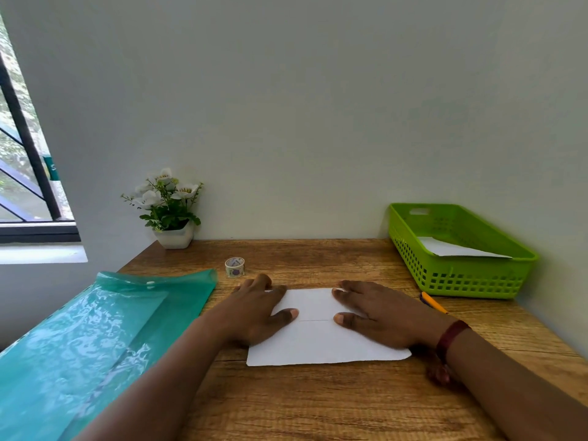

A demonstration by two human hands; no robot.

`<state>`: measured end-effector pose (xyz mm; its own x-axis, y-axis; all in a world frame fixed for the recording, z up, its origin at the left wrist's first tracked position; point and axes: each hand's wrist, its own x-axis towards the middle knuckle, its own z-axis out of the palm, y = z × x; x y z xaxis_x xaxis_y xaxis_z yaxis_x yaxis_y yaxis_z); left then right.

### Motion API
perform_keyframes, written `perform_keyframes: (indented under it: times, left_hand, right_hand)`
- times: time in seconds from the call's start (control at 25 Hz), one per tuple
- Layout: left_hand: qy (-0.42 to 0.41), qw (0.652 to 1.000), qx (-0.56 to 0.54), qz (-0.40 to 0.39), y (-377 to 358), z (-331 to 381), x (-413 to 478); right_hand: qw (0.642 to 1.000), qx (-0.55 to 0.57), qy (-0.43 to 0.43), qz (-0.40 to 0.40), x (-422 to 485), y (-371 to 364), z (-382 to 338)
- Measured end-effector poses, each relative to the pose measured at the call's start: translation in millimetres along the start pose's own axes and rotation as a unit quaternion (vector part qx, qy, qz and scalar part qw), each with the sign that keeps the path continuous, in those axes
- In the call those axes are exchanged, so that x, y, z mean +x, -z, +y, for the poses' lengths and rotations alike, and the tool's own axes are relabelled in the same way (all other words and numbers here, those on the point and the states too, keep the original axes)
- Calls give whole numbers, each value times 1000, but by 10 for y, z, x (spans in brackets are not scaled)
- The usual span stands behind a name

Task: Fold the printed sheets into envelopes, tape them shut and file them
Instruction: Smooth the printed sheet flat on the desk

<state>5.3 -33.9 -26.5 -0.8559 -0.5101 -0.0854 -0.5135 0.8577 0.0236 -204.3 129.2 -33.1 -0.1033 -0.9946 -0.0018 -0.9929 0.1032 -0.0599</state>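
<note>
The white sheet [318, 342] lay flat in the middle of the counter [318, 405], its near edge well back from the counter's near edge. A faint line ran across it between the two thumbs, probably a crease or a flap edge. Both hands were released and gripped nothing. The left hand [257, 310] and the right hand [381, 313] lay spread with straight fingers, palms pressing the sheet's left and right sides down.

The paper looked light and thin, limp enough to bend under its own weight, and likely to slide on the smooth wood unless pinned. It would crease for good wherever it was pressed, so a stray fold would be hard to undo. The free corners and near edge seemed the best places to take hold. One hand could pinch there while the other held the rest flat.

A teal plastic folder [95, 329] covered the counter's left side and overhung its left edge, close beside the left forearm. A tape roll [234, 266] stood just beyond the left fingertips. A green basket [461, 278] sat in the far right corner with a white paper [458, 248] inside, and a yellow pencil [434, 303] lay just in front of it. A potted plant [168, 208] stood in the far left corner. Bare wood showed beyond the sheet and along the near edge, which seemed room enough for folding.
</note>
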Motion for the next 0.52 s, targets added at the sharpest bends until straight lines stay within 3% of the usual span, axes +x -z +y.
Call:
perform_keyframes:
  times: [0.2,0.52]
  left_hand:
    - [0,998,-53,47,12,-85,49]
    - [9,994,-99,34,7,-134,101]
  right_hand:
    - [998,44,-3,48,-6,-19,26]
    - [996,65,2,64,0,-12,7]
